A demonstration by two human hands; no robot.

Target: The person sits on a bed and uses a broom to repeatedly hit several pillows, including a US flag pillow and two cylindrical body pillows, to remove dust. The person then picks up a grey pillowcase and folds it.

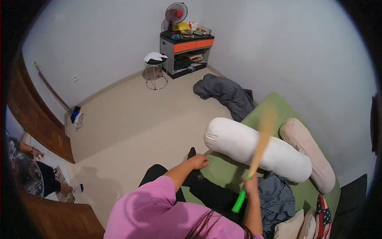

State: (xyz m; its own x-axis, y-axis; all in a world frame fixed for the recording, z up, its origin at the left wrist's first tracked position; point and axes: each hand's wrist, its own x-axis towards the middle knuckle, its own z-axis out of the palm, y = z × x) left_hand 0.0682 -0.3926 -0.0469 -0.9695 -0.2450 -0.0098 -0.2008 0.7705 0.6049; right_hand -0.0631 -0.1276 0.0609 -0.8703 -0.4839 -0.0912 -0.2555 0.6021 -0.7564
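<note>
My right hand [250, 185] grips the green handle of a straw-coloured broom [261, 149], whose head is blurred with motion over the bed. Behind the broom a white bolster [227, 135] lies across the green mattress [258, 115]. A pale pink bolster [318, 163] lies along the wall side. My left hand [199, 161] is closed in a loose fist near the mattress's left edge, with nothing visible in it. A grey crumpled cloth [276, 201] sits beside my right forearm, near cushions [290, 227] at the lower right.
A grey quilt [221, 91] lies on the floor beyond the bed. A stool [155, 71] stands by a cabinet [187, 47] with a fan [175, 14]. At left are wooden doors [36, 115], a long-handled pole [53, 87] and another person [28, 171].
</note>
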